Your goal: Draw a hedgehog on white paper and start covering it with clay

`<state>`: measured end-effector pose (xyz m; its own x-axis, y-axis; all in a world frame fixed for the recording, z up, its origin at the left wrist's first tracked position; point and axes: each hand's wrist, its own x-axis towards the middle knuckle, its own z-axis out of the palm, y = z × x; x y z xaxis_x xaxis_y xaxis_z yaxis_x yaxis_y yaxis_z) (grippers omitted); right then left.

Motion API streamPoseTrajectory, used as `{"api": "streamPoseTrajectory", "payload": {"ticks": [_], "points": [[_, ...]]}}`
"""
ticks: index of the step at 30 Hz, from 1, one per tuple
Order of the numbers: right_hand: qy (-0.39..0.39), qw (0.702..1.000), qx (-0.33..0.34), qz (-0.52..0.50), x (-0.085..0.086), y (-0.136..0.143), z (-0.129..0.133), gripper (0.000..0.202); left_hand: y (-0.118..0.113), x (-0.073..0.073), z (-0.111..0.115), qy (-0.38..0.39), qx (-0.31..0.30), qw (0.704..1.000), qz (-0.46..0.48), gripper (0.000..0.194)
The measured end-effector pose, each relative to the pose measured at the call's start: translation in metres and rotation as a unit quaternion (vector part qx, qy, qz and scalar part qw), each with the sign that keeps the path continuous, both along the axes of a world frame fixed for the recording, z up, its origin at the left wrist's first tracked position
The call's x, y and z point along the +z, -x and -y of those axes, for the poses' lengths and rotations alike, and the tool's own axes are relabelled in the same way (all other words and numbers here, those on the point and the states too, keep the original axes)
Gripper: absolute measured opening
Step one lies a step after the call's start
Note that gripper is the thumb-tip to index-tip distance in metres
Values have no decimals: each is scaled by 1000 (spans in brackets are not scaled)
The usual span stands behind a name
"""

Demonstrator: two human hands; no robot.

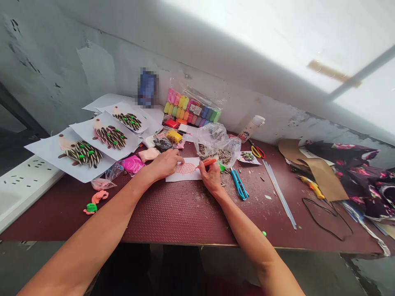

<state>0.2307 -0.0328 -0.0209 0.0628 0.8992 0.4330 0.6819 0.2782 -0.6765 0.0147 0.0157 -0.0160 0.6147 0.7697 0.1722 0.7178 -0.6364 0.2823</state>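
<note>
A small white paper (185,176) lies on the dark red table, bearing an orange drawing of an oval filled with small marks. My right hand (210,174) is closed round an orange pen (210,162), its tip at the right end of the oval. At the paper's upper left edge rests my left hand (168,163), fingers bent and together; whether anything is under them is hidden. Just right of my right hand are striped seeds (224,156) in a clear plastic bag (212,133) and a blue cutter (239,185).
Seed-covered hedgehog pictures (111,137) on white sheets lie at the left, beside a white power strip (18,191). Coloured clay packs (193,107) stand behind. Rightward are scissors (257,151), clear sticks (279,193), a yellow glue gun (312,187) with its cord, and flowered cloth (354,172).
</note>
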Motion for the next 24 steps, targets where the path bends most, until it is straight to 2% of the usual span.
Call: {"api": "streamPoseTrajectory", "payload": {"ticks": [7,24], "points": [[9,1000,7,16,-2,0,0,27,0,3,1,6,-2,1000,-8,38],[21,999,20,37,-1,1,0,26,1,-1,0,1,-8,1000,2,37]]}}
